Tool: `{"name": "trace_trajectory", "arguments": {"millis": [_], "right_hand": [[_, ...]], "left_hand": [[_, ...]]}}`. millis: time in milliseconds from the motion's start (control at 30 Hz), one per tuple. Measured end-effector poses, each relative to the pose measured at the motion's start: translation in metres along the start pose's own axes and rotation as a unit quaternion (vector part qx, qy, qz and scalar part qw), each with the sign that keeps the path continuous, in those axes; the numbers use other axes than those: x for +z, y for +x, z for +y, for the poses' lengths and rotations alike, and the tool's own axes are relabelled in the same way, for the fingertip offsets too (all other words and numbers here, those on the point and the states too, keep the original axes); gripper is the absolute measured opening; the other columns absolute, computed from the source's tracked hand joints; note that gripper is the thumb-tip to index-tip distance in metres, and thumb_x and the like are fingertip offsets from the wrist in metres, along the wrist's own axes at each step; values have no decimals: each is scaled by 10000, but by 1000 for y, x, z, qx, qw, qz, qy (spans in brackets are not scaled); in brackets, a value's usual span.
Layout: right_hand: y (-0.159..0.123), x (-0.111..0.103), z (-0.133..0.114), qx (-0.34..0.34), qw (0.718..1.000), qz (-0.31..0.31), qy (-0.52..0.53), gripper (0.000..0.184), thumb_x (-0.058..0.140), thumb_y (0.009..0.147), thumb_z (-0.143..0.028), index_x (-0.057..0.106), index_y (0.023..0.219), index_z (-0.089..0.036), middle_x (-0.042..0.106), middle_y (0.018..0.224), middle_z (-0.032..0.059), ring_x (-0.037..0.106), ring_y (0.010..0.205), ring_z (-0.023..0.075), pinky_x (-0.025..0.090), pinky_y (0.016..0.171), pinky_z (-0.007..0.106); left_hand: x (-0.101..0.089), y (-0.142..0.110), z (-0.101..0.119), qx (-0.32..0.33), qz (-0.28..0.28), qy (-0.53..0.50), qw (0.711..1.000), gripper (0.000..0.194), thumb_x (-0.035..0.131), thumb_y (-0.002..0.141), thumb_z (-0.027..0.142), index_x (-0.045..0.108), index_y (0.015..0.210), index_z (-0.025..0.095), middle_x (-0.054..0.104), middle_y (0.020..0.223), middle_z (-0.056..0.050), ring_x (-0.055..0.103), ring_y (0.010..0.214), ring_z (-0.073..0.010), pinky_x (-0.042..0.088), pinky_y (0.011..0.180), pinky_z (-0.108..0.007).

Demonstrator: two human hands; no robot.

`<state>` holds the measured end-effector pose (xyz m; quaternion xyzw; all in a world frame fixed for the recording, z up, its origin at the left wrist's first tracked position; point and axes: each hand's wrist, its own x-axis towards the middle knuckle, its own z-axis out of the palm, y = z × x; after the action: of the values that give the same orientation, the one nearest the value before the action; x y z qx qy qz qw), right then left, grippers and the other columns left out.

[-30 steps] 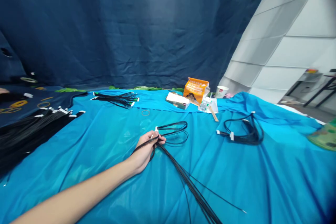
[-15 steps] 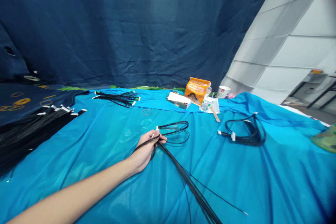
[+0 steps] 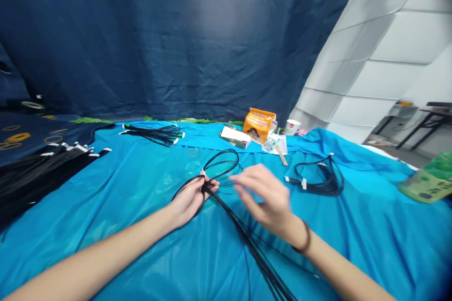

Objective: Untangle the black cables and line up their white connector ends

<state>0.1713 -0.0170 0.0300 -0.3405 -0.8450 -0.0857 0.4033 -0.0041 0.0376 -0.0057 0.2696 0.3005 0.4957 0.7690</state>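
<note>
My left hand (image 3: 192, 197) is closed around a bundle of black cables (image 3: 243, 230), with a white connector showing just above the fingers. Thin loops of the same cables curve up and to the right from the grip, while the loose ends trail toward the near edge. To the right of those loops hovers my right hand (image 3: 264, 195), slightly blurred. Its thumb and fingers are apart, and I see nothing between them. A dark band circles that wrist.
On the right lies a coiled cable bundle (image 3: 328, 186) with white connectors. Another cable bundle (image 3: 151, 134) is at the back left, and a large cable pile (image 3: 38, 174) at the far left. An orange bag (image 3: 259, 124), a white box (image 3: 235, 137) and a paper cup (image 3: 292, 126) stand at the back.
My right hand has come into view from the lower right, near the cable loops. The loops have tilted upward a little. My left hand keeps its hold on the bundle.
</note>
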Motion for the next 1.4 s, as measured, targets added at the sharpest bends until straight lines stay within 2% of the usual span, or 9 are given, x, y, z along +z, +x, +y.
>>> {"name": "trace_trajectory", "arguments": {"millis": [67,167,300,500,933,1067,1200,1300,1400], "right_hand": [[-1,12,6,-88,994,-50,-45,216,415,883,-174,525,1068,-195,597,905,54,532,755,140,454,625,271],[-3,26,16,-210,959,-127,-144,250,364,894,-129,504,1100,-153,602,937,74,519,717,138,419,564,267],[-6,31,22,-269,935,-134,-190,231,365,894,-118,520,1065,-100,607,901,74,540,748,133,399,536,261],[-6,32,23,-285,934,-96,-190,212,404,874,-92,547,1027,-62,620,889,70,564,821,142,405,537,263],[-9,34,23,-270,940,-92,-186,238,365,882,-82,545,1038,-67,629,928,91,573,875,160,455,574,261],[-11,37,24,-208,967,-97,-114,258,355,889,-92,513,1092,-73,623,967,117,578,900,168,497,667,288],[-12,34,17,-40,992,-68,100,266,370,897,-154,538,1102,-169,614,1032,85,568,944,141,499,774,283],[-9,22,8,121,961,-12,249,200,463,862,-202,617,990,-204,633,1002,66,584,935,158,495,806,304],[-1,3,7,251,887,83,379,140,521,832,-249,650,870,-208,656,897,49,610,856,168,505,787,340]], "left_hand": [[-1,1,0,-7,-7,-2,1000,236,422,802,91,573,627,135,622,643,-42,613,722,-137,455,813,-314],[-2,2,-1,-23,-16,12,1000,225,437,801,129,569,618,143,627,663,-56,611,774,-155,447,813,-315],[-2,1,-1,-37,-9,31,999,210,452,786,121,576,618,144,634,694,-60,609,772,-147,429,834,-297],[1,-1,1,-46,3,30,999,232,441,789,108,588,613,143,635,699,-66,605,766,-151,417,851,-314],[0,1,0,-34,-1,29,999,229,449,795,126,586,612,146,634,705,-66,600,816,-154,402,881,-316],[-1,1,0,-32,-11,28,999,219,460,788,126,581,606,146,629,692,-69,600,803,-159,415,867,-332],[1,0,-1,-24,-1,22,999,233,448,787,104,582,601,144,613,663,-51,599,760,-142,426,860,-315],[3,-1,-1,-16,11,16,1000,218,450,782,82,594,627,133,611,664,-45,601,714,-129,436,850,-302],[3,-2,-2,-9,14,9,1000,214,453,783,81,592,625,120,617,680,-56,608,721,-139,442,845,-313]]}}
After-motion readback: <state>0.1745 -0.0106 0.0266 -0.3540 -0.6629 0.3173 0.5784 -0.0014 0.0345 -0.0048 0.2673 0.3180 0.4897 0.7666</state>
